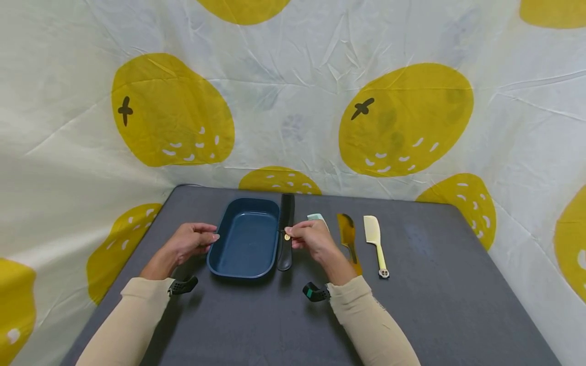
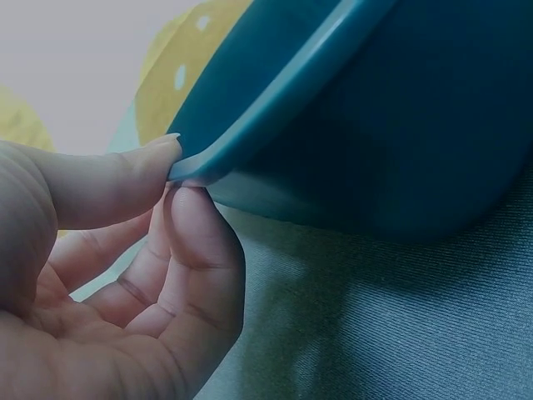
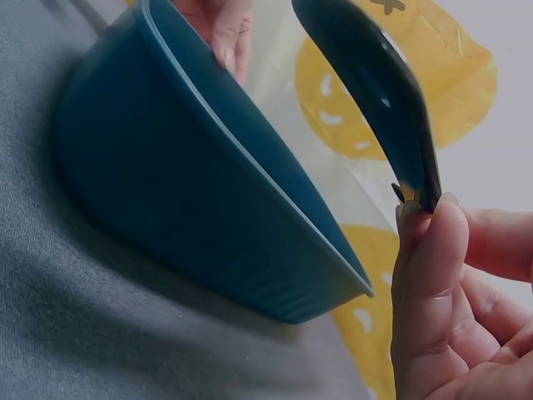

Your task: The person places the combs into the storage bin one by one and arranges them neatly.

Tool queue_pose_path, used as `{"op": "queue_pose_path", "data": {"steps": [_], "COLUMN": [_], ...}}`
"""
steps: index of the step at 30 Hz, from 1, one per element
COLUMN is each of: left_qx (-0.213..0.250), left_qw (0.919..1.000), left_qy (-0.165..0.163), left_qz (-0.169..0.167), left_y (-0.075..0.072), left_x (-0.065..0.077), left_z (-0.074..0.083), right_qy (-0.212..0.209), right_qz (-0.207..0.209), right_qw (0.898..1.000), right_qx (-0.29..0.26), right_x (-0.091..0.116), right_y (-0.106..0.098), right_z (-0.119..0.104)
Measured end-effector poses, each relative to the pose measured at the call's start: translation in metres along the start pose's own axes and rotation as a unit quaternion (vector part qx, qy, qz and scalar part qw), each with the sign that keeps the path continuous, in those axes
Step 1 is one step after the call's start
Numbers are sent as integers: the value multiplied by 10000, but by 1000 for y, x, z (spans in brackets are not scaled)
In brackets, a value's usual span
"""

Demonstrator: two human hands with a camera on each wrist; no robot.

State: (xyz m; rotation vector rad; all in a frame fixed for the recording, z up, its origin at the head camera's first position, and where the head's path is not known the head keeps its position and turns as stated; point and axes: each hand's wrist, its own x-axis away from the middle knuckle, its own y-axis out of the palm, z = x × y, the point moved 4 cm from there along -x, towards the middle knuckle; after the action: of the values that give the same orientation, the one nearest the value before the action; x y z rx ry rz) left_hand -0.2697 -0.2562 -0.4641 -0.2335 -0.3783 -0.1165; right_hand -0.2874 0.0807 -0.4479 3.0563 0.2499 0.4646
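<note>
My left hand (image 1: 189, 241) pinches the left rim of a deep blue rectangular basin (image 1: 247, 244). In the left wrist view, thumb and forefinger meet on the rim, and the basin's wall (image 2: 400, 142) slopes away to the right. A black comb (image 1: 287, 209) is in my right hand (image 1: 318, 245), pinched between thumb and forefinger near a gold fitting where the handle joins the teeth. It is held upright along the basin's right side. The right wrist view shows its glossy handle (image 3: 383, 92) raised above the cloth, beside the basin's outer wall (image 3: 183, 192).
Right of my right hand lie a brown translucent comb (image 1: 346, 230) and a cream comb (image 1: 373, 231) with a yellow handle. A pale green comb (image 1: 317, 217) is partly hidden behind that hand. A grey cloth covers the table (image 1: 439, 305); a lemon-print curtain (image 1: 293, 117) hangs behind.
</note>
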Motion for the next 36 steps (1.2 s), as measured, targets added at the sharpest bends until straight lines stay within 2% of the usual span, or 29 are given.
{"op": "queue_pose_path", "data": {"steps": [14, 36], "left_qx": [-35, 79], "left_qw": [10000, 10000], "left_qy": [62, -33], "left_qz": [-14, -26], "left_y": [-1, 0], "left_x": [2, 0], "left_z": [1, 3], "right_qy": [2, 182], "right_qz": [-153, -288], "right_qw": [9999, 9994], "right_qx": [-20, 108], "right_x": [-1, -5], "right_y": [15, 34], "right_z": [1, 0]}}
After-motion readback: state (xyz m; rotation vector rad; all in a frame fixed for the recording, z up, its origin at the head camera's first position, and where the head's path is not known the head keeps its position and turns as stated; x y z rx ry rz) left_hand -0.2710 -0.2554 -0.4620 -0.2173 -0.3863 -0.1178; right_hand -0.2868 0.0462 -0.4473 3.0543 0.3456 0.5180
